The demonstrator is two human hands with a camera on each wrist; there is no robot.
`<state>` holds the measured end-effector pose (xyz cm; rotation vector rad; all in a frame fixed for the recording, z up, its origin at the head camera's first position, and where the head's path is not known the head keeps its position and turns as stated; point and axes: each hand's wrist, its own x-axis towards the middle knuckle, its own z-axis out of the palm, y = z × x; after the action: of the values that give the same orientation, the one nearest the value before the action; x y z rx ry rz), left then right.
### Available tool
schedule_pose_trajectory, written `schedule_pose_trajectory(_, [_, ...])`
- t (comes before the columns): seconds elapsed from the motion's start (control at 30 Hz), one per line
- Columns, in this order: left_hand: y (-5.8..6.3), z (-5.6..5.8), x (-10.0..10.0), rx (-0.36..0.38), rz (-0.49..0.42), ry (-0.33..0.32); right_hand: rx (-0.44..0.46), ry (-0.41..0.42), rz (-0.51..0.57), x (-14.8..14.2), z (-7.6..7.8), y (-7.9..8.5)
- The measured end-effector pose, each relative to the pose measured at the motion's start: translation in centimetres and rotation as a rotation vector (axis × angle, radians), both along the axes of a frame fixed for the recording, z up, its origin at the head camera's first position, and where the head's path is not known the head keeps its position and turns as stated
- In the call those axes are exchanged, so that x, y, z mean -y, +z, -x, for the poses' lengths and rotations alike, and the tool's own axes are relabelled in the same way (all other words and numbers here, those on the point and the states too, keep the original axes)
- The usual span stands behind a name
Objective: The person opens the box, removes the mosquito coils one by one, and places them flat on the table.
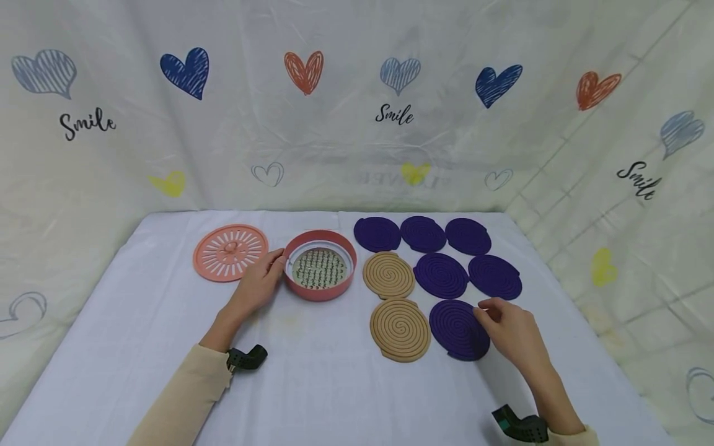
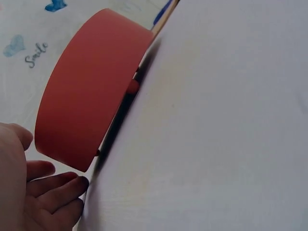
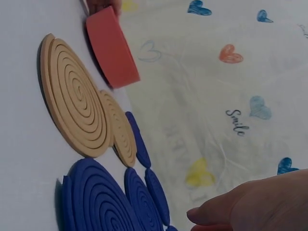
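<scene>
My left hand (image 1: pixel 261 282) is at the left side of a round red mosquito coil holder (image 1: pixel 318 296). In the left wrist view its fingers lie loosely beside the holder's wall, not wrapped round it. A metal mesh (image 1: pixel 319 269) shows inside the holder. My right hand (image 1: pixel 514 329) is over the right edge of the nearest dark purple mosquito coil (image 1: pixel 457 328), thumb and forefinger close together. Nothing shows held between them, and the right wrist view shows that hand apart from the coils. Beside that coil lies a tan mosquito coil (image 1: pixel 400 330).
A slotted coral lid (image 1: pixel 212 267) lies left of the holder. Another tan coil (image 1: pixel 388 274) and several purple coils (image 1: pixel 440 275) lie in rows on the white-covered table (image 1: pixel 312 384). Behind stands a white curtain (image 1: pixel 334 136) printed with hearts.
</scene>
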<state>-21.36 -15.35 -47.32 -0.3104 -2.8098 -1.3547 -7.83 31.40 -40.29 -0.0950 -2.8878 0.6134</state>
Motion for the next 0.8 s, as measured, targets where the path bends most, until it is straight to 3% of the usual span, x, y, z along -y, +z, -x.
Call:
schedule_pose_trajectory(0.2, [1.0,-0.2,0.0,0.001,0.012,0.019,-0.075,0.041,0.008,1.3,1.7,0.8])
schedule_pose_trajectory(0.53, [2.7,-0.4,-0.3,-0.038,0.008,0.002,-0.191,0.124,0.108,4.4,4.6,2.4])
schedule_pose_trajectory(0.8, [3.8,-1.2,-0.6,-0.029,0.021,0.008,-0.255,0.16,0.174,6.0,6.8,2.5])
